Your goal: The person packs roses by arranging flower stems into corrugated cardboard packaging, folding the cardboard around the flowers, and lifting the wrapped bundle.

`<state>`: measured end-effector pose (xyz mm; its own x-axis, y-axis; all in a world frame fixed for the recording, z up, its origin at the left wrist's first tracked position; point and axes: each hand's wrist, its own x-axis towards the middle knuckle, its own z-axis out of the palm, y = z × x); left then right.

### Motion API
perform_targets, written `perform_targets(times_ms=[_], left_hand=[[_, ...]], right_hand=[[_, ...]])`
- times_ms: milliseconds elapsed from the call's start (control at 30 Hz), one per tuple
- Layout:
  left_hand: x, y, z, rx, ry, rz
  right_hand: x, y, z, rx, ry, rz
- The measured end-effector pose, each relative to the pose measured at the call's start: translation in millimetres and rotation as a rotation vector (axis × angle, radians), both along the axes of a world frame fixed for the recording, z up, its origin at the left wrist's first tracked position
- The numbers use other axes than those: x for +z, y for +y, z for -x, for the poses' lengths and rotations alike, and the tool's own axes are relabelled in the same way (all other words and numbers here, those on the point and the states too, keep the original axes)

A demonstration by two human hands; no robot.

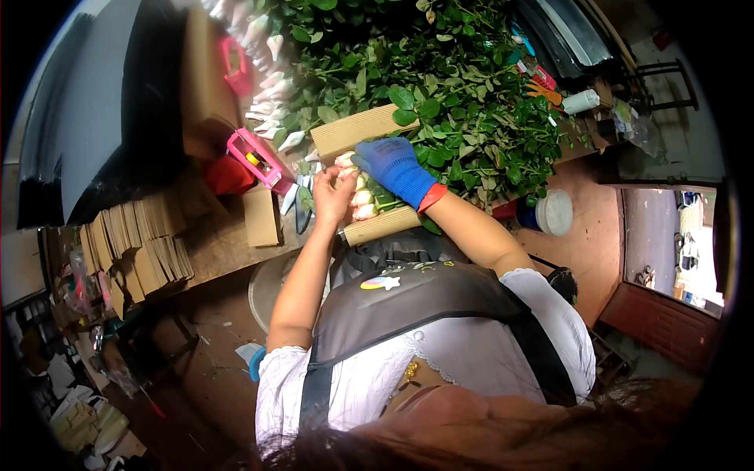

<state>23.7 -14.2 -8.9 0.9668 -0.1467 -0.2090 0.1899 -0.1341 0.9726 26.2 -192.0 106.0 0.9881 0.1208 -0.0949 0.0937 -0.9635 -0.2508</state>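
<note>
Pale pink-and-cream roses (364, 198) lie in a row on a corrugated cardboard sheet, whose far flap (361, 132) and near edge (383, 225) stand on either side of them. At the left end of the row, my bare left hand (334, 195) has its fingers pinched at a rose head (344, 160). Over the same flower comes my right hand (389, 163) from the right, in a blue knitted glove, its fingers curled down at the rose. The glove hides its fingertips and part of the stems.
Leafy stems (479, 102) fill the back of the table, beside white-wrapped flower heads (271, 98). A pink tape dispenser (259, 159), scissors (303, 210) and cardboard pieces (141, 247) are at left. A white bucket (555, 213) stands right, below the table.
</note>
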Motion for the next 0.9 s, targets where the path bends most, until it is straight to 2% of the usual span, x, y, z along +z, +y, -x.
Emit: perform_targets(times_ms=[33,67,167,200,300,333,433,467,567,633,800,867,900], left_hand=[[-6.8,1.4,-2.1,-0.008,0.003,0.006],[-13.5,-0.1,-3.4,-0.016,-0.127,-0.051],[-3.5,-5.6,-1.7,-0.007,-0.076,0.028],[3.9,-6.8,-0.3,-0.001,-0.055,0.059],[25.9,-2.9,0.7,-0.051,0.026,-0.056],[30.8,-2.8,0.2,-0.072,0.082,0.016],[65.3,-2.9,4.6,-0.075,0.034,-0.049],[61.8,-0.5,1.9,-0.110,0.122,0.004],[24.1,-0.6,-0.3,-0.096,-0.034,-0.159],[21.1,-3.3,2.1,-0.046,-0.168,-0.232],[19.8,-7.8,3.3,0.006,-0.187,-0.170],[19.8,-8.3,5.3,-0.011,-0.158,-0.132],[23.2,-9.2,7.4,0.005,-0.186,-0.200]], right_hand=[[-3.8,-0.7,0.6,-0.007,0.011,0.000],[-10.1,-1.8,0.2,-0.014,0.019,0.000],[-11.4,2.9,-1.7,0.006,0.054,0.093],[-8.1,6.4,-2.6,0.019,0.066,0.139],[23.7,12.3,10.0,0.059,-0.031,0.069],[15.2,12.3,10.9,0.120,-0.071,0.117],[2.6,9.2,9.8,0.152,-0.092,0.129],[-2.3,10.3,9.3,0.171,-0.104,0.159],[-11.1,13.7,11.6,0.207,-0.130,0.213],[-9.8,10.2,11.5,0.225,-0.130,0.221],[-5.0,12.7,12.0,0.254,-0.183,0.247],[2.6,5.2,-4.4,0.325,-0.042,0.219],[10.1,4.5,-11.6,0.352,0.027,0.203]])
